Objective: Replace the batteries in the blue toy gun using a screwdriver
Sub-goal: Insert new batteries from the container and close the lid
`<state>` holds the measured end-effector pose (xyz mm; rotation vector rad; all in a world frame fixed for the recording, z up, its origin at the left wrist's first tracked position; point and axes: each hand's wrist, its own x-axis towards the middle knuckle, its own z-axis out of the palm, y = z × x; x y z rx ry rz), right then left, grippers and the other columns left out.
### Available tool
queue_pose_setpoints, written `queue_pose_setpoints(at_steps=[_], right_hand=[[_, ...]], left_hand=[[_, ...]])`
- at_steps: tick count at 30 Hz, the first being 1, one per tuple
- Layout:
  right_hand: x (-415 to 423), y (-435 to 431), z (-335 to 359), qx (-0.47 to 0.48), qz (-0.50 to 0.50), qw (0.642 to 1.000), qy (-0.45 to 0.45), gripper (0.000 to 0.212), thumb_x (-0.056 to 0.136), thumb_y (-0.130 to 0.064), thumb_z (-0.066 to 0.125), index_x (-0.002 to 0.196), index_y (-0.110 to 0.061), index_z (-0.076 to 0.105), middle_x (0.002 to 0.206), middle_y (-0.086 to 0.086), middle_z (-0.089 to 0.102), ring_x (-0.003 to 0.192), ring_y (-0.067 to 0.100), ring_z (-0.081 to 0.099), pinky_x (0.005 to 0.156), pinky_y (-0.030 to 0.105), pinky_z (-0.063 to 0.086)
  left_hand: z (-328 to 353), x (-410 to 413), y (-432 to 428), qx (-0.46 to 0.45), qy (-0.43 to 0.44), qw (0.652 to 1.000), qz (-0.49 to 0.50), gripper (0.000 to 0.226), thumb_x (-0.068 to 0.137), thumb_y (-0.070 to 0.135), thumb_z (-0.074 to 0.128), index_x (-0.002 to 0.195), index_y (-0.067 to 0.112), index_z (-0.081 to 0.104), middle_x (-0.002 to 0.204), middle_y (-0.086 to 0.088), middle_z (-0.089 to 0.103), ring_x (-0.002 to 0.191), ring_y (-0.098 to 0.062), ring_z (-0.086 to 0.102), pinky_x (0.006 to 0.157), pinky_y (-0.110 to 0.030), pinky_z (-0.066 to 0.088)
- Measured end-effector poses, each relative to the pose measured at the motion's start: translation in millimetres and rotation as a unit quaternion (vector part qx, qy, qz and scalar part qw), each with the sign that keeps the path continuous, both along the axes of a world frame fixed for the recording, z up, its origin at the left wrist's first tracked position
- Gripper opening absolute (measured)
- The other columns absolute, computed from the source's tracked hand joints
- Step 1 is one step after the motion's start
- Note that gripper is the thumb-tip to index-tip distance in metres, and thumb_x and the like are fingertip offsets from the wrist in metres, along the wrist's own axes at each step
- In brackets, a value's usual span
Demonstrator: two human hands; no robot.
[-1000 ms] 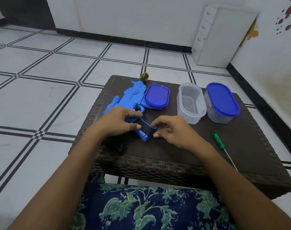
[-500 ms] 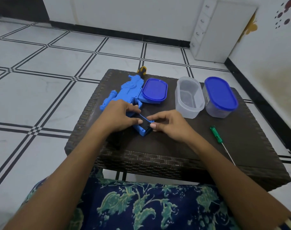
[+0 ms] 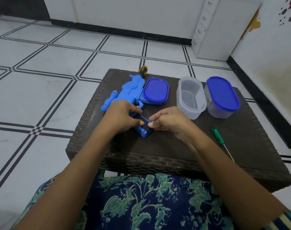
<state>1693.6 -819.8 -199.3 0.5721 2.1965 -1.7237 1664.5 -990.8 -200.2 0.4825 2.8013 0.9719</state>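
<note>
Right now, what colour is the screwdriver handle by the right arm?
Green; screwdriver handle shows best in head view.

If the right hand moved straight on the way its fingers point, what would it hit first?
Probably the left hand, whose thumb rests on the blue plastic toy gun's grip, just beyond the thin blue plastic cover that the right hand pinches. Depth is unclear.

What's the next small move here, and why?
Probably lift the thin blue plastic battery cover clear of the blue plastic toy gun: the right hand pinches it, tilted up off the dark compartment, while the left hand grips the gun. Opening or closing is unclear.
</note>
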Motion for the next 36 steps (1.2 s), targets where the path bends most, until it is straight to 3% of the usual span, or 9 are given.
queue_pose_setpoints(at_steps=[8, 11, 15, 18, 21, 23, 26, 30, 36], right_hand=[[13.6, 7.0, -2.8, 0.162, 0.056, 0.977, 0.129, 0.020, 0.080, -0.008, 0.079, 0.099, -0.013, 0.073, 0.094, 0.011, 0.074, 0.084, 0.017, 0.072, 0.082, 0.030, 0.059], [2.4, 21.3, 6.0, 0.385, 0.086, 0.878, 0.271, 0.054, 0.086, -0.006, 0.069, 0.137, -0.011, 0.053, 0.139, 0.006, 0.055, 0.126, 0.018, 0.052, 0.108, 0.029, 0.042], [-21.4, 25.0, -3.2, 0.576, 0.217, 0.752, 0.234, 0.082, 0.088, -0.006, 0.061, 0.155, -0.011, 0.014, 0.164, 0.007, 0.008, 0.152, 0.022, 0.003, 0.121, 0.033, 0.004], [-28.0, 15.2, -17.8, 0.633, 0.230, 0.697, 0.245, 0.064, 0.086, -0.009, 0.063, 0.145, -0.008, 0.039, 0.152, 0.015, 0.039, 0.144, 0.028, 0.030, 0.123, 0.042, 0.005], [-29.9, 13.8, -22.9, 0.617, 0.122, 0.682, 0.373, 0.023, 0.065, 0.006, 0.073, 0.083, -0.007, 0.066, 0.076, 0.012, 0.067, 0.075, 0.029, 0.064, 0.111, 0.044, 0.038], [-28.5, 16.4, -20.4, 0.575, 0.087, 0.686, 0.437, 0.025, 0.056, 0.012, 0.072, 0.070, -0.007, 0.063, 0.063, 0.010, 0.062, 0.060, 0.029, 0.060, 0.097, 0.041, 0.050], [-16.3, 19.6, -5.2, 0.482, 0.012, 0.688, 0.542, 0.028, 0.070, 0.016, 0.063, 0.091, 0.000, 0.070, 0.088, 0.014, 0.071, 0.085, 0.031, 0.067, 0.093, 0.035, 0.050], [10.9, 29.2, 35.3, 0.319, -0.067, 0.699, 0.636, 0.031, 0.088, 0.007, 0.065, 0.117, -0.002, 0.066, 0.105, 0.008, 0.071, 0.099, 0.011, 0.064, 0.090, 0.016, 0.049], [17.6, 53.5, 43.9, 0.184, -0.241, 0.875, 0.377, 0.037, 0.090, -0.025, 0.070, 0.124, -0.012, 0.062, 0.079, -0.021, 0.060, 0.073, -0.012, 0.060, 0.064, 0.004, 0.046]], left_hand=[[-11.0, -5.2, -7.0, 0.061, 0.005, 0.998, 0.012, 0.038, 0.069, 0.023, 0.083, 0.106, 0.026, 0.074, 0.117, 0.007, 0.069, 0.115, -0.005, 0.058, 0.104, -0.029, 0.042], [-14.3, -9.3, -8.0, 0.090, 0.036, 0.994, 0.047, 0.021, 0.076, 0.023, 0.076, 0.096, 0.028, 0.077, 0.103, 0.013, 0.072, 0.104, -0.002, 0.062, 0.094, -0.025, 0.045], [-13.2, -10.3, -1.3, 0.076, 0.089, 0.991, 0.057, 0.013, 0.080, 0.028, 0.072, 0.091, 0.025, 0.078, 0.091, 0.011, 0.074, 0.083, -0.002, 0.061, 0.067, -0.014, 0.039], [-16.3, -10.2, 5.5, 0.060, 0.133, 0.988, 0.053, 0.014, 0.081, 0.024, 0.070, 0.093, 0.021, 0.076, 0.089, 0.006, 0.074, 0.075, -0.005, 0.060, 0.065, -0.014, 0.042], [-20.8, -11.3, 13.4, 0.079, 0.157, 0.983, 0.046, 0.025, 0.081, 0.020, 0.070, 0.105, 0.018, 0.072, 0.101, 0.001, 0.072, 0.096, -0.017, 0.065, 0.087, -0.033, 0.050], [-22.7, -13.4, 18.4, 0.100, 0.193, 0.976, 0.028, 0.038, 0.080, 0.014, 0.070, 0.118, 0.015, 0.065, 0.113, -0.003, 0.068, 0.107, -0.021, 0.060, 0.094, -0.028, 0.043], [-24.2, -19.9, 26.2, 0.128, 0.256, 0.958, 0.003, 0.059, 0.079, 0.012, 0.073, 0.133, 0.011, 0.051, 0.133, -0.004, 0.055, 0.121, -0.019, 0.045, 0.101, -0.018, 0.028], [-9.4, -24.1, 41.2, 0.256, 0.215, 0.942, 0.041, 0.039, 0.088, 0.022, 0.066, 0.126, 0.020, 0.057, 0.119, 0.011, 0.060, 0.108, -0.006, 0.053, 0.087, -0.025, 0.048], [14.8, -8.7, 81.7, 0.396, 0.121, 0.908, 0.059, 0.014, 0.086, 0.022, 0.068, 0.099, 0.018, 0.071, 0.084, 0.002, 0.073, 0.062, -0.010, 0.068, 0.060, -0.038, 0.059]])
